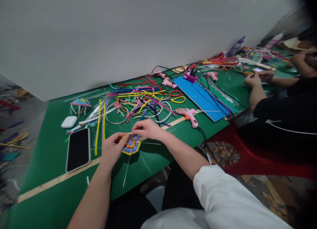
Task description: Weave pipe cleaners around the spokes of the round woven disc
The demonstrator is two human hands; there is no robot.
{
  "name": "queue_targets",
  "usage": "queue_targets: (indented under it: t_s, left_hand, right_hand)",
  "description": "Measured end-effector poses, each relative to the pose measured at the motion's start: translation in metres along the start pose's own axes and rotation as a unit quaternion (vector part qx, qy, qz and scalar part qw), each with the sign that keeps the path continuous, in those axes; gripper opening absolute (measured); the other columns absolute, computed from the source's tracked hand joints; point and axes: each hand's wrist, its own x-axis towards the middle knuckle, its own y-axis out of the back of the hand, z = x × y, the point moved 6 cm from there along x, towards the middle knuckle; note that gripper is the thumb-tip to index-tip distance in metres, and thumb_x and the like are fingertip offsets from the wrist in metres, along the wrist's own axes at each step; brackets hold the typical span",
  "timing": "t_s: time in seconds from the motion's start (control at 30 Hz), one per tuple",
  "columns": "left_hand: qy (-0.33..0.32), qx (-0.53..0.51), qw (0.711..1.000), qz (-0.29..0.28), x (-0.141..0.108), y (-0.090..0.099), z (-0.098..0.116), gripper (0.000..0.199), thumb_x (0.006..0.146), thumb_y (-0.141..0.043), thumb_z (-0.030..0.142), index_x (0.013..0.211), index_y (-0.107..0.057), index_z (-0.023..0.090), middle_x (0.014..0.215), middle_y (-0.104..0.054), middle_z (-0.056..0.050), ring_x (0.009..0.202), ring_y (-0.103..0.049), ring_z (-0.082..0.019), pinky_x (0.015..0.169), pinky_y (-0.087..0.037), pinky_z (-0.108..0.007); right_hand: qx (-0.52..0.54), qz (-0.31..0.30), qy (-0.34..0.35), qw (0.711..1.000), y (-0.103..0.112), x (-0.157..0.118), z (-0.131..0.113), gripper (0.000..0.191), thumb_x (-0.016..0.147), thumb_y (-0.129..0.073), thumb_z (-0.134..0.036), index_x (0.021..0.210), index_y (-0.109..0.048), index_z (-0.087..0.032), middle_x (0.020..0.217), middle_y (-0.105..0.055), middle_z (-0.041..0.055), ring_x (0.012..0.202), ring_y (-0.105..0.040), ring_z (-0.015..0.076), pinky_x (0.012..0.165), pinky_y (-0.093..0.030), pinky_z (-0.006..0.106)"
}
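A small round disc (130,146), woven from pipe cleaners in purple, red, yellow and blue rings, lies before me with thin clear spokes sticking out of it. My left hand (113,147) grips its left side, thumb along the upper edge. At the far edge my right hand (146,129) pinches the disc's rim with closed fingertips, close to the left thumb. Exactly what sits between the right fingertips is too small to see. Just left of my left hand lie yellow pipe cleaners (98,126) and a phone (78,150) with a dark screen.
Loose pipe cleaners (141,97) heap behind my hands, with scissors (177,97). Pink glue guns (188,115) lie to the right, near a blue board (201,98) and a purple power strip (190,75). A finished-looking domed piece (80,103) and white case (69,121) stand left. A co-worker's hands (257,78) work at right.
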Motion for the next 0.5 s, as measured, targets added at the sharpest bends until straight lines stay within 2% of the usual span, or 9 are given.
queue_targets:
  t_s: [0.17,0.33,0.43,0.5]
  left_hand:
    - [0.007,0.017,1.0,-0.024,0.0,-0.006,-0.002,0.029,0.066,-0.069,0.043,0.078,-0.069,0.017,0.07,-0.069,-0.003,0.063,-0.063,-0.015,0.057,-0.051,-0.021]
    - [0.059,-0.053,0.996,-0.047,0.007,-0.015,-0.001,0.037,0.06,-0.073,0.046,0.077,-0.068,0.013,0.067,-0.068,-0.004,0.06,-0.062,-0.015,0.056,-0.051,-0.022]
    - [0.085,-0.105,0.984,-0.112,0.012,-0.019,0.017,0.042,0.059,-0.074,0.044,0.088,-0.068,0.014,0.076,-0.07,-0.006,0.068,-0.064,-0.017,0.06,-0.053,-0.024]
    - [0.068,-0.133,0.973,-0.175,0.014,-0.018,0.035,0.048,0.061,-0.074,0.04,0.102,-0.066,0.017,0.095,-0.069,-0.009,0.082,-0.065,-0.021,0.068,-0.054,-0.026]
  right_hand:
    - [-0.011,-0.028,-0.009,1.0,0.006,-0.004,0.002,0.023,0.077,-0.061,-0.035,0.074,-0.064,-0.013,0.065,-0.062,-0.0008,0.06,-0.051,0.0081,0.057,-0.039,0.018]
    - [0.016,-0.038,-0.015,0.999,0.01,-0.002,0.001,0.022,0.076,-0.062,-0.034,0.073,-0.062,-0.013,0.063,-0.059,-0.0018,0.058,-0.049,0.0076,0.055,-0.038,0.019]
    - [0.072,-0.033,-0.022,0.997,0.019,-0.003,-0.004,0.021,0.075,-0.063,-0.034,0.072,-0.061,-0.013,0.064,-0.058,-0.0023,0.059,-0.049,0.0075,0.055,-0.04,0.019]
    - [0.085,0.0,-0.033,0.996,0.034,-0.005,-0.009,0.019,0.074,-0.064,-0.033,0.071,-0.061,-0.014,0.065,-0.058,-0.0024,0.058,-0.05,0.0072,0.055,-0.04,0.019]
